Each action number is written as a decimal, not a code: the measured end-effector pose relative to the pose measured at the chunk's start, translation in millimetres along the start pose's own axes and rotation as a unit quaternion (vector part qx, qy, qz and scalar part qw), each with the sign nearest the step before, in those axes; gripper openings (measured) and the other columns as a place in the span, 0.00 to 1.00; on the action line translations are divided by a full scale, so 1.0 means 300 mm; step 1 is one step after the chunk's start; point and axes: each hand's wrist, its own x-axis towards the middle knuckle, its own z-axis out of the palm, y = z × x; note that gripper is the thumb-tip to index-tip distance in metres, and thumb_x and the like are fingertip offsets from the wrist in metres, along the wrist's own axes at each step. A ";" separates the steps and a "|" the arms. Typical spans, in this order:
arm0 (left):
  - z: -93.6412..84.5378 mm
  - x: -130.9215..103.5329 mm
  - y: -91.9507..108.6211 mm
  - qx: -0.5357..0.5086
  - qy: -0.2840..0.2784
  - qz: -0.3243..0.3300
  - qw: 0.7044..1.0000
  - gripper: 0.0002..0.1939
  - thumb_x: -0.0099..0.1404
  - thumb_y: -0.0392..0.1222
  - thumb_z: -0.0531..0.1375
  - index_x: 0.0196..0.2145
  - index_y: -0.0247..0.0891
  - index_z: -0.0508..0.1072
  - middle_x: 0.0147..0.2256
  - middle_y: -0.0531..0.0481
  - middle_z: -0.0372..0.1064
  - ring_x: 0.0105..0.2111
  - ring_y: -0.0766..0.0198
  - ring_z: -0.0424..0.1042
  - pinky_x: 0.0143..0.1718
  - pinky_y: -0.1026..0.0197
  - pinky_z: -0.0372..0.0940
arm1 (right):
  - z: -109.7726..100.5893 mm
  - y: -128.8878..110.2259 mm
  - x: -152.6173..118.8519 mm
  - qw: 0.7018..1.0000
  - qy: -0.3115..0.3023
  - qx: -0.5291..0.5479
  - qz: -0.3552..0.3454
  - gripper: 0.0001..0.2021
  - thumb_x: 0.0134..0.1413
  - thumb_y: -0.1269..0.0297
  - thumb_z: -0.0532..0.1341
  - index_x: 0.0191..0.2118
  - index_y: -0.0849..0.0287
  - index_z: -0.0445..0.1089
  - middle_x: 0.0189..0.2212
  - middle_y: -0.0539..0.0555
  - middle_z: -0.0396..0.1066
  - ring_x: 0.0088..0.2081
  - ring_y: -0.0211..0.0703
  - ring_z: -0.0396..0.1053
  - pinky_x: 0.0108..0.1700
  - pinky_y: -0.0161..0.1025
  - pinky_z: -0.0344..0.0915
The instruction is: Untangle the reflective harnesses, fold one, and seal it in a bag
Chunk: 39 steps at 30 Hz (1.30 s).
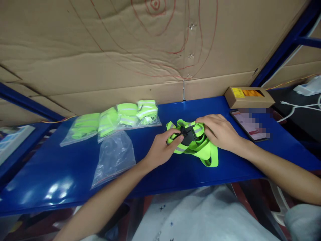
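A neon green reflective strap (204, 150) with silver stripes and black buckle parts lies bunched on the blue table. My left hand (164, 145) pinches the strap's left side by the black buckle (188, 135), thumb on top. On the other side, my right hand (219, 130) grips the strap's upper right, with its fingertips partly hidden behind the fabric. A loose loop hangs toward the table's front edge. Left of my hands lies a clear plastic bag (115, 155) that looks flat, and behind it are several bagged green straps (127, 113) in a row.
The blue table (160, 174) ends at a cardboard wall (112, 67). At the back right stand a cardboard box (234, 98) with an orange window and a phone (245, 125). White cables (296, 106) lie farther right.
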 end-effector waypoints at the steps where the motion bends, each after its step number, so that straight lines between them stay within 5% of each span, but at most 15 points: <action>1: 0.003 0.001 -0.002 0.000 0.000 -0.005 1.000 0.17 0.72 0.55 0.59 0.46 0.39 0.78 0.35 0.54 0.77 0.28 0.67 0.68 0.31 0.65 0.61 | -0.005 0.000 0.000 1.000 -0.012 0.001 0.020 0.18 0.64 0.75 0.53 0.56 0.58 0.69 0.48 0.57 0.79 0.47 0.55 0.75 0.48 0.50 0.66; 5: 0.016 -0.001 -0.006 -0.007 -0.001 0.000 1.000 0.17 0.74 0.54 0.58 0.47 0.40 0.77 0.43 0.51 0.78 0.36 0.64 0.74 0.33 0.65 0.63 | -0.016 0.007 -0.001 0.998 -0.015 0.042 0.053 0.19 0.61 0.78 0.52 0.53 0.56 0.70 0.46 0.54 0.79 0.44 0.52 0.74 0.46 0.49 0.66; 8: 0.011 -0.005 -0.008 0.000 0.007 0.012 1.000 0.15 0.75 0.53 0.57 0.47 0.40 0.76 0.41 0.52 0.77 0.36 0.65 0.72 0.35 0.65 0.62 | -0.005 0.015 -0.002 0.998 0.025 0.055 0.024 0.19 0.67 0.75 0.51 0.57 0.56 0.69 0.54 0.57 0.77 0.54 0.55 0.72 0.53 0.52 0.65; 13: -0.002 -0.007 -0.004 -0.050 0.016 0.030 0.998 0.11 0.74 0.49 0.60 0.48 0.41 0.71 0.43 0.51 0.74 0.40 0.64 0.73 0.43 0.63 0.65 | 0.023 -0.017 -0.011 0.992 0.057 0.013 -0.111 0.30 0.70 0.53 0.61 0.71 0.56 0.57 0.70 0.68 0.59 0.69 0.62 0.60 0.65 0.60 0.57; 16: 0.000 -0.001 -0.004 -0.139 -0.012 0.059 0.989 0.12 0.70 0.42 0.63 0.49 0.41 0.69 0.47 0.48 0.73 0.49 0.59 0.73 0.52 0.59 0.66 | 0.029 -0.053 -0.019 0.987 -0.002 -0.023 -0.159 0.30 0.70 0.51 0.61 0.72 0.53 0.58 0.68 0.64 0.64 0.68 0.61 0.63 0.67 0.60 0.54; 22: -0.013 0.021 -0.012 -0.255 0.006 0.028 0.966 0.13 0.61 0.34 0.63 0.45 0.40 0.71 0.44 0.49 0.73 0.48 0.60 0.73 0.50 0.59 0.66 | 0.027 -0.030 -0.013 0.989 -0.050 0.029 -0.133 0.24 0.71 0.50 0.60 0.64 0.61 0.66 0.55 0.63 0.75 0.55 0.55 0.71 0.58 0.52 0.62; 28: -0.031 0.044 0.009 -0.446 0.026 -0.120 0.886 0.14 0.57 0.35 0.64 0.41 0.40 0.69 0.44 0.51 0.73 0.36 0.66 0.72 0.36 0.63 0.69 | 0.014 -0.019 -0.009 0.990 -0.019 0.020 -0.138 0.32 0.67 0.45 0.63 0.66 0.62 0.63 0.60 0.67 0.69 0.59 0.59 0.68 0.58 0.53 0.61; 32: -0.033 0.054 0.012 -0.502 0.018 -0.151 0.851 0.15 0.55 0.33 0.62 0.40 0.40 0.66 0.44 0.51 0.73 0.35 0.67 0.72 0.38 0.63 0.70 | 0.022 -0.036 -0.011 0.992 0.012 0.011 -0.128 0.37 0.62 0.39 0.65 0.65 0.64 0.65 0.58 0.68 0.72 0.58 0.61 0.71 0.58 0.53 0.63; 35: -0.029 0.057 -0.013 -0.478 0.006 -0.139 0.867 0.15 0.55 0.34 0.59 0.41 0.41 0.64 0.46 0.49 0.72 0.38 0.64 0.73 0.41 0.60 0.71 | 0.026 -0.039 -0.009 0.993 0.031 0.004 -0.110 0.29 0.65 0.47 0.65 0.62 0.61 0.67 0.55 0.65 0.76 0.54 0.58 0.75 0.54 0.51 0.66; 39: -0.012 0.037 -0.044 -0.205 0.079 -0.017 0.975 0.16 0.60 0.34 0.58 0.46 0.41 0.65 0.54 0.43 0.67 0.54 0.53 0.71 0.51 0.51 0.71 | 0.022 -0.025 -0.005 0.993 0.077 0.007 -0.094 0.23 0.64 0.56 0.65 0.60 0.62 0.69 0.53 0.65 0.77 0.51 0.58 0.77 0.52 0.52 0.70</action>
